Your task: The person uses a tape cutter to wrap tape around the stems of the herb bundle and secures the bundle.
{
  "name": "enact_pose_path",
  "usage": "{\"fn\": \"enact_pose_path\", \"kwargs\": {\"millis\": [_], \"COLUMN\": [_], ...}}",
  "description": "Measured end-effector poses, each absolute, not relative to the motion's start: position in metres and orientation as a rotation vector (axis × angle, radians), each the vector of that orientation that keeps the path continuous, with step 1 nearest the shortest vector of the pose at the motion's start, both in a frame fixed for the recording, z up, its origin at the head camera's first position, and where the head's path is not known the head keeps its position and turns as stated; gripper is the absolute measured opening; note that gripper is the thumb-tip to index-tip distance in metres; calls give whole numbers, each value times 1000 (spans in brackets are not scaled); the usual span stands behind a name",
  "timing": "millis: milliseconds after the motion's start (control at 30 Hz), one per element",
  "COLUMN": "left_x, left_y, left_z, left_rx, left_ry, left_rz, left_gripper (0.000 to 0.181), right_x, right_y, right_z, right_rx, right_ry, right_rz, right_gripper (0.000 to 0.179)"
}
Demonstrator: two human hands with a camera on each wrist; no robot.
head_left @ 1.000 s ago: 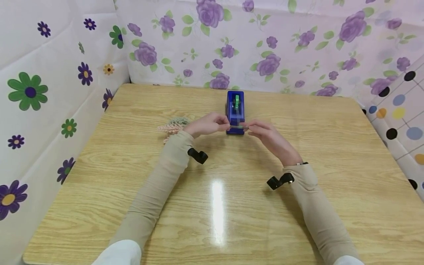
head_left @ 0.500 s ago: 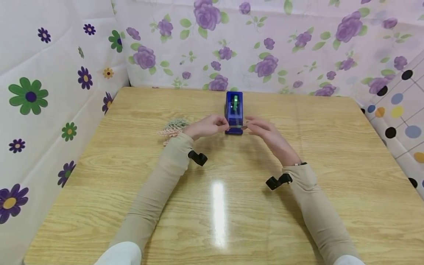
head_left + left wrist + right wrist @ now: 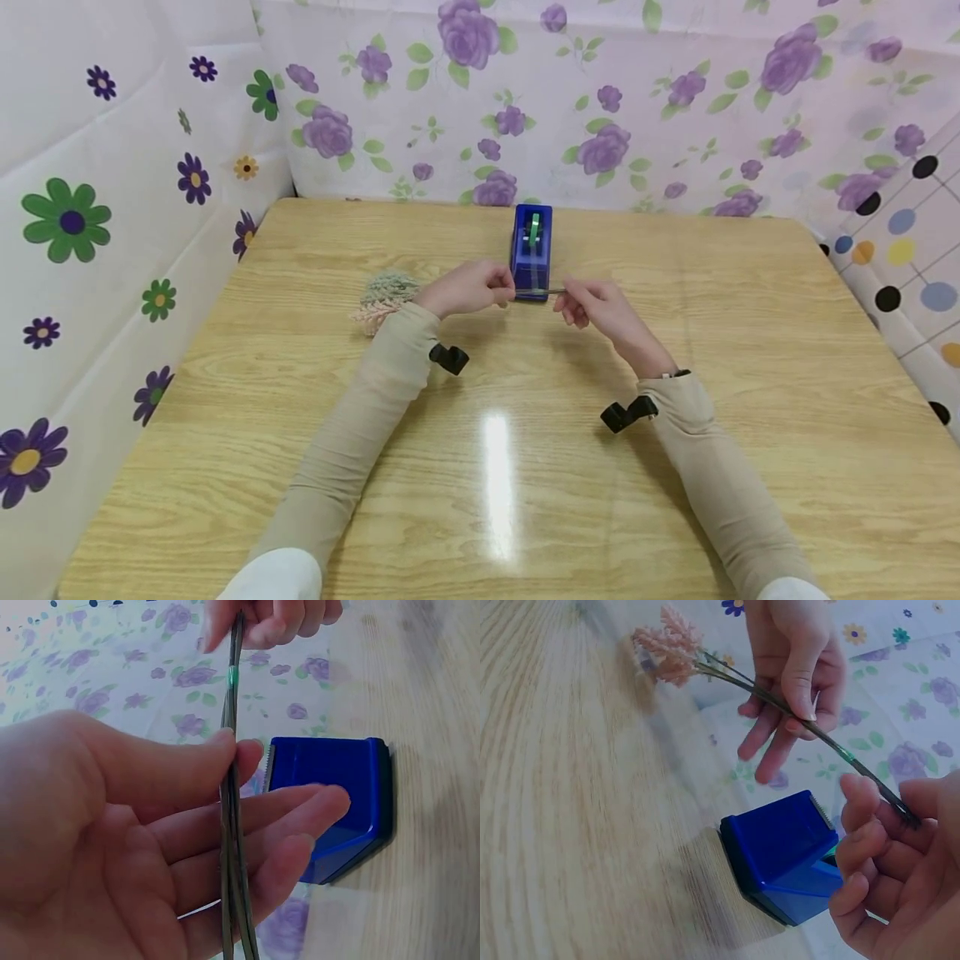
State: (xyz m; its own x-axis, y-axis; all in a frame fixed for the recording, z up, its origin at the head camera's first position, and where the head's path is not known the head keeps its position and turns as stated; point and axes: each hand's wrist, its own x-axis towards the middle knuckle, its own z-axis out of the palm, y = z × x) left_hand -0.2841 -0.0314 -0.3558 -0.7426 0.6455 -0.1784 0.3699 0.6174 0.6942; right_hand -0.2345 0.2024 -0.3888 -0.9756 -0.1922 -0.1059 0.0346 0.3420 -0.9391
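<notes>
A bunch of artificial flowers with pink and pale green heads lies across the space between the hands. My left hand pinches its thin dark stems between thumb and forefinger, the other fingers spread loosely behind them. The stem ends are held by the thumb and curled fingers of my right hand. Between the hands a shiny greenish band, seemingly tape, lies round the stems. Just beyond the stems stands a blue tape dispenser with a green roll hub and a toothed cutting edge; neither hand touches it.
The wooden table reaches around on all sides, with a light glare in its front middle. A purple-flowered cloth hangs along the back edge. Each wrist carries a black camera mount.
My right hand has gone from fairly straight fingers near the stems to curled fingers pinching the stem ends, slightly lower. The flower heads have turned, showing more green.
</notes>
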Motion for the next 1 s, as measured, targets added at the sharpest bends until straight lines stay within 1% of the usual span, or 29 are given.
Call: {"fn": "enact_pose_path", "kwargs": {"millis": [233, 500, 667, 900, 1000], "left_x": [-280, -281, -283, -284, -284], "left_y": [-29, -28, -30, -30, -30], "left_z": [-350, -351, -354, -355, -354], "left_rx": [763, 704, 698, 703, 725], "left_ry": [2435, 2499, 2540, 2567, 2548], "left_rz": [935, 977, 1022, 1024, 1022], "left_gripper": [13, 10, 7, 12, 21], "right_x": [-233, -235, -235, -232, -232], "right_y": [201, 198, 196, 194, 194], "right_z": [-390, -390, -390, -389, -388], "right_rx": [-107, -72, -78, -71, -66], "right_ry": [2443, 2478, 2520, 2596, 2629], "right_rz": [-1686, -1697, -1693, -1702, -1691], "right_gripper": [39, 38, 30, 28, 28]}}
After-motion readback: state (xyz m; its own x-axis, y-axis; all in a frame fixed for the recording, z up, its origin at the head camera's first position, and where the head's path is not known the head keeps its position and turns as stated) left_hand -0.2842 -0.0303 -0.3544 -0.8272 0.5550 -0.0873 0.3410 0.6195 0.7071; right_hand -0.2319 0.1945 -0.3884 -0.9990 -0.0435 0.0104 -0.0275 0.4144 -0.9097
